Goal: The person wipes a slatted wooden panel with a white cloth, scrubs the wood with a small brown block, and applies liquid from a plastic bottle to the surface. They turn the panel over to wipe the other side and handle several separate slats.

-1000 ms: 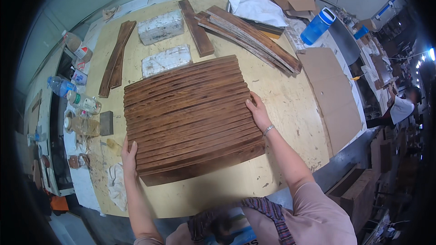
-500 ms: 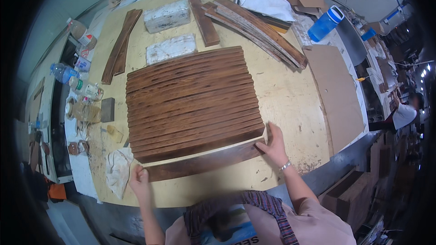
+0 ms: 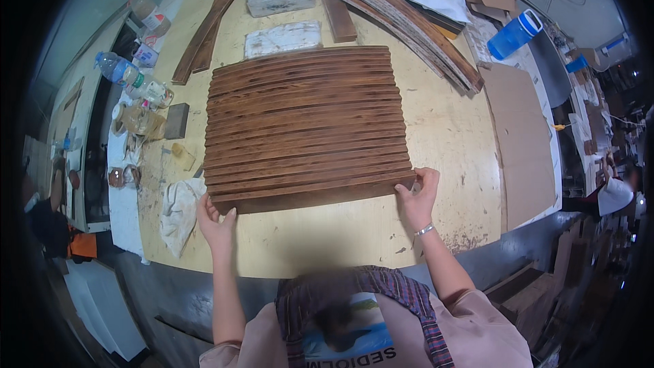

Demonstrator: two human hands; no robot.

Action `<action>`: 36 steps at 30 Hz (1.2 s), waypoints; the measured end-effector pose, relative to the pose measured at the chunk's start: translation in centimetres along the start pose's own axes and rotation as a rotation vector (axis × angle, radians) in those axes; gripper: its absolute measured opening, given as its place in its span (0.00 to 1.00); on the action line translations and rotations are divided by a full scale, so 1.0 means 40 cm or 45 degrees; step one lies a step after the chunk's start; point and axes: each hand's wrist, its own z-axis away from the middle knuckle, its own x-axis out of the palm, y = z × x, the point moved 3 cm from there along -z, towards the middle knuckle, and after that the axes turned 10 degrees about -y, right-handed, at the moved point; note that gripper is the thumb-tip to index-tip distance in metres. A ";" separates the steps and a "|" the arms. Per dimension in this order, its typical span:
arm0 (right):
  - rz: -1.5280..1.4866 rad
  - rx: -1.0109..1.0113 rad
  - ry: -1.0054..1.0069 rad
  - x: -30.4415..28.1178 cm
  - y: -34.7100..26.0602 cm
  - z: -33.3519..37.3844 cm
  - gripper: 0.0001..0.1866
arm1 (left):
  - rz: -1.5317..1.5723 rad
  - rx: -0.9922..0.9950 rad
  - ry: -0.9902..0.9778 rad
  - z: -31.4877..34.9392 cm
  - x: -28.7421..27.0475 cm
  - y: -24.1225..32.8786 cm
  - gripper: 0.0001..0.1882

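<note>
both hands are clamped on the nearest board (image 3: 306, 200), the left hand (image 3: 218, 223) at one end and the right hand (image 3: 418, 197) at the other, a spread that, to my eye from here, keeps so long a piece level. it sits on the table (image 3: 449, 136) along the near side of the row of brown boards (image 3: 306, 123), packed close, probably so their tops make one even surface.

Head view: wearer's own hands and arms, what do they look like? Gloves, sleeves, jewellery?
Left hand and right hand ungloved. Silver-coloured band on the right wrist, none visible on the left. Pale pinkish short sleeves.
</note>
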 end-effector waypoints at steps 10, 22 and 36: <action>-0.051 -0.024 -0.049 0.007 0.035 -0.019 0.32 | -0.169 0.094 0.055 -0.019 0.017 0.036 0.41; 0.708 -0.437 -0.466 0.090 -0.143 -0.153 0.46 | -0.940 0.342 0.353 0.021 -0.194 0.065 0.27; 0.986 -0.340 -0.571 0.311 -0.256 -0.304 0.45 | -0.470 0.271 0.508 -0.318 -0.444 -0.037 0.12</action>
